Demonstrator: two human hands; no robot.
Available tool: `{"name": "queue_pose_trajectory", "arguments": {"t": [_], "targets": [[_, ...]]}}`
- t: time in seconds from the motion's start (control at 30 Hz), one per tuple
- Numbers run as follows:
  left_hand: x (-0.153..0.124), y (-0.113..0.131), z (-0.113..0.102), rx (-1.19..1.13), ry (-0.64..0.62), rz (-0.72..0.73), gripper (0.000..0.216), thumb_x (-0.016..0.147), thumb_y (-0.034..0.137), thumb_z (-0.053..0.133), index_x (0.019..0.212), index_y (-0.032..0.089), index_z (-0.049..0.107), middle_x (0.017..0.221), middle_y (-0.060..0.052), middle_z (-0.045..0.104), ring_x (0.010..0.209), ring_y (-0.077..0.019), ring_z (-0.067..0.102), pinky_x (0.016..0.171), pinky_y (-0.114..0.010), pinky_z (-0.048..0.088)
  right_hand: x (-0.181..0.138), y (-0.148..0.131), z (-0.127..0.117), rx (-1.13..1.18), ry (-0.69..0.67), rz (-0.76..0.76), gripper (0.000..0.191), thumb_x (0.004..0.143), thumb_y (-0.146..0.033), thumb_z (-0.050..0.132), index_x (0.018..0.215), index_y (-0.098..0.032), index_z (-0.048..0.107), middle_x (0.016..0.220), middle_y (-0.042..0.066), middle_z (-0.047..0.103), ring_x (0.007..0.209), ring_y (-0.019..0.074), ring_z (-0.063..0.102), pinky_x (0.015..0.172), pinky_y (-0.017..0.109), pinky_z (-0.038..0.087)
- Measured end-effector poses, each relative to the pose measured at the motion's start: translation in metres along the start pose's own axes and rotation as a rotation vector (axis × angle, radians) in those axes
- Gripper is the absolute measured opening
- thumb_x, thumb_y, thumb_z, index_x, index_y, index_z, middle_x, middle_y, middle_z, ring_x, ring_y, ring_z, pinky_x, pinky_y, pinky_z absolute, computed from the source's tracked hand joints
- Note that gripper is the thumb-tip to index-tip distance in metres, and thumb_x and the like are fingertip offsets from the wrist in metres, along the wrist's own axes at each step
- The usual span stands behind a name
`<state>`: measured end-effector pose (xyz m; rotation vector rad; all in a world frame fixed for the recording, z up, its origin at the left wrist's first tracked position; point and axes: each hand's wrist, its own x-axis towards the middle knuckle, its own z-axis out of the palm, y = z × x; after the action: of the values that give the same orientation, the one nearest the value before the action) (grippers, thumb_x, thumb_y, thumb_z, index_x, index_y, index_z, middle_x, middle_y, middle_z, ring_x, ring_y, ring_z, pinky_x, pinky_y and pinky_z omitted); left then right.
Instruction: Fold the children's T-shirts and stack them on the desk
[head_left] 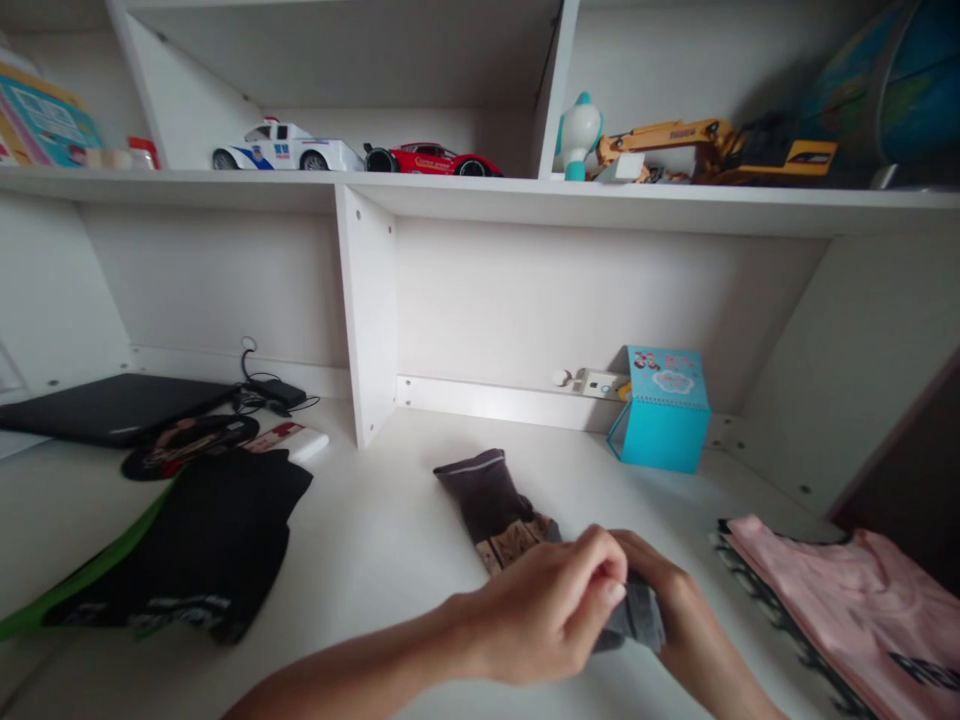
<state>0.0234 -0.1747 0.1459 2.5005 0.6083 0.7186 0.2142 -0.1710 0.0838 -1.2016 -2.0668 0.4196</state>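
A dark sock (491, 500) with a brown patterned band lies on the white desk, its cuff end pointing away from me. Over its near end, my left hand (551, 605) is closed, with fingers curled and thumb pressed in on the fabric. My right hand (660, 575) wraps around grey sock fabric (641, 612) from the other side, its fingertips partly hidden behind the left hand. Whether the grey fabric belongs to the same sock or to a second one is hidden by my hands.
Black and green clothing (217, 540) lies left, near a laptop (112, 405) and a black adapter (277, 390). Folded pink clothing (877, 590) is at right. A blue desk calendar (664, 435) stands at the back. Toy cars (435, 160) sit on the shelf (450, 205) above.
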Motion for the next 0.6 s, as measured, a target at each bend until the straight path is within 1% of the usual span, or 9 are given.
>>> {"name": "queue_pose_trajectory", "arguments": {"t": [0.1,0.13,0.2,0.27,0.33,0.4,0.47,0.53,0.6], "targets": [[-0.001,-0.002,-0.01,-0.068,-0.002,-0.041,0.016,0.089,0.025,0.036,0.101,0.018,0.043,0.09,-0.003,0.055,0.08,-0.0114,0.052,0.074,-0.021,0.041,-0.01,0.019,-0.018,-0.223,0.186,0.028,0.008,0.076,-0.022,0.049,0.081,-0.021,0.055,0.099,0.006,0.06,0.089,0.0189,0.057,0.076,0.029,0.046],[-0.001,-0.003,-0.011,-0.082,-0.02,-0.034,0.022,0.087,0.027,0.043,0.107,0.018,0.044,0.097,-0.005,0.055,0.087,-0.0126,0.052,0.078,-0.022,0.041,-0.013,0.023,-0.023,-0.288,0.238,0.018,0.005,0.075,-0.026,0.05,0.077,-0.022,0.053,0.102,0.006,0.059,0.091,0.0198,0.056,0.077,0.029,0.045],[0.002,-0.004,-0.012,-0.062,-0.074,-0.01,0.045,0.078,0.027,0.057,0.12,0.021,0.042,0.109,-0.006,0.051,0.097,-0.0156,0.051,0.085,-0.025,0.04,-0.015,0.026,-0.029,-0.365,0.29,0.007,0.008,0.077,-0.03,0.048,0.074,-0.022,0.049,0.103,0.006,0.059,0.09,0.0197,0.057,0.072,0.028,0.046],[0.006,-0.006,-0.012,0.002,-0.126,0.019,0.054,0.073,0.016,0.058,0.124,0.025,0.043,0.115,-0.006,0.048,0.1,-0.0164,0.051,0.088,-0.026,0.039,-0.015,0.024,-0.034,-0.399,0.278,0.04,0.007,0.079,-0.029,0.043,0.076,-0.023,0.047,0.086,0.003,0.062,0.074,0.0165,0.06,0.059,0.023,0.046],[0.012,-0.008,-0.016,0.049,-0.15,0.042,0.051,0.072,0.004,0.049,0.118,0.026,0.05,0.116,-0.004,0.048,0.1,-0.0151,0.052,0.089,-0.025,0.038,-0.01,0.021,-0.04,-0.44,0.253,0.076,0.007,0.079,-0.029,0.041,0.078,-0.024,0.046,0.066,-0.001,0.06,0.055,0.0143,0.058,0.047,0.021,0.041],[0.019,-0.01,-0.028,0.038,-0.116,0.048,0.048,0.07,-0.002,0.041,0.109,0.024,0.055,0.111,-0.003,0.052,0.098,-0.0141,0.053,0.088,-0.024,0.038,-0.004,0.019,-0.05,-0.481,0.197,0.086,0.011,0.078,-0.035,0.044,0.078,-0.025,0.048,0.057,-0.003,0.057,0.047,0.0139,0.055,0.044,0.021,0.039],[0.026,-0.013,-0.045,-0.019,-0.028,0.028,0.042,0.071,-0.001,0.039,0.103,0.021,0.055,0.105,-0.003,0.057,0.097,-0.0144,0.053,0.087,-0.025,0.038,0.004,0.019,-0.064,-0.49,0.107,0.077,0.017,0.079,-0.042,0.046,0.082,-0.025,0.051,0.058,-0.003,0.057,0.048,0.0138,0.055,0.046,0.021,0.04],[0.032,-0.018,-0.064,-0.112,0.077,0.008,0.029,0.073,0.003,0.042,0.097,0.019,0.052,0.104,-0.004,0.059,0.098,-0.0153,0.052,0.088,-0.027,0.037,0.01,0.016,-0.08,-0.486,0.022,0.048,0.022,0.082,-0.044,0.044,0.085,-0.024,0.054,0.065,-0.001,0.059,0.053,0.0132,0.055,0.052,0.022,0.041],[0.036,-0.022,-0.079,-0.224,0.132,0.011,0.015,0.075,0.01,0.049,0.088,0.018,0.048,0.103,-0.005,0.059,0.099,-0.0159,0.052,0.089,-0.028,0.036,0.015,0.008,-0.095,-0.503,0.05,-0.008,0.025,0.085,-0.041,0.041,0.087,-0.023,0.057,0.075,0.002,0.06,0.058,0.0129,0.056,0.057,0.022,0.042]]}}
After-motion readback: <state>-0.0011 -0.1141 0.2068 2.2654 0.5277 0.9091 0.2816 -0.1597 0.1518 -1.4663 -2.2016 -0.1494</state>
